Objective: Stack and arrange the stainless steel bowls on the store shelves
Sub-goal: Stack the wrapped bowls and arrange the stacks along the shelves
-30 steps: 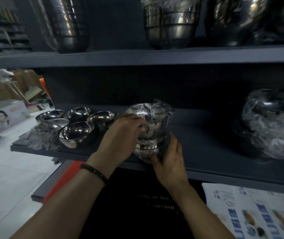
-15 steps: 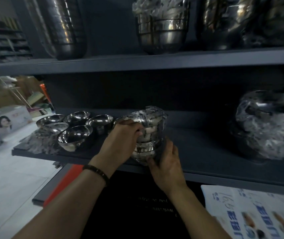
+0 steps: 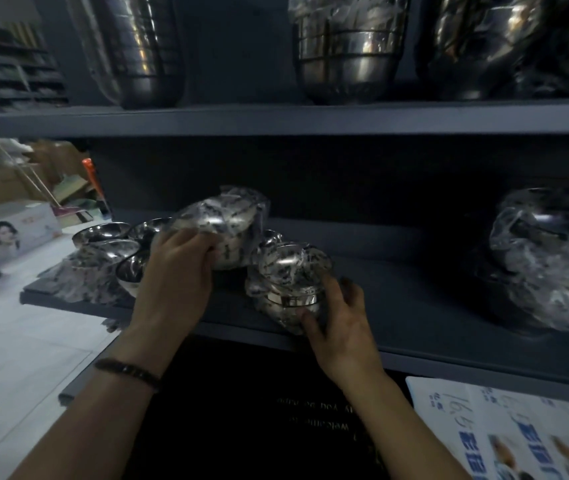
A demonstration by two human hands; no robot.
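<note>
1. Head view: the single plastic-wrapped stack seen a second ago is now two bundles.
2. The left hand (image 3: pixel 175 271) grips the upper bundle (image 3: pixel 227 233) with curled fingers. The bundle is tilted and has been carried left, over the loose bowls (image 3: pixel 103 233).
3. The right hand (image 3: pixel 342 323) holds the lower bundle (image 3: pixel 293 275) between thumb and fingers, near the front edge of the shelf (image 3: pixel 414 306).
4. The bundles sit just beside each other. Whether the upper one rests on the shelf cannot be told.
5. Judgement: the stack is being divided for rearranging, and placement is not yet done.

Dim, soft focus, glare on steel, wide-angle bowing.
</note>
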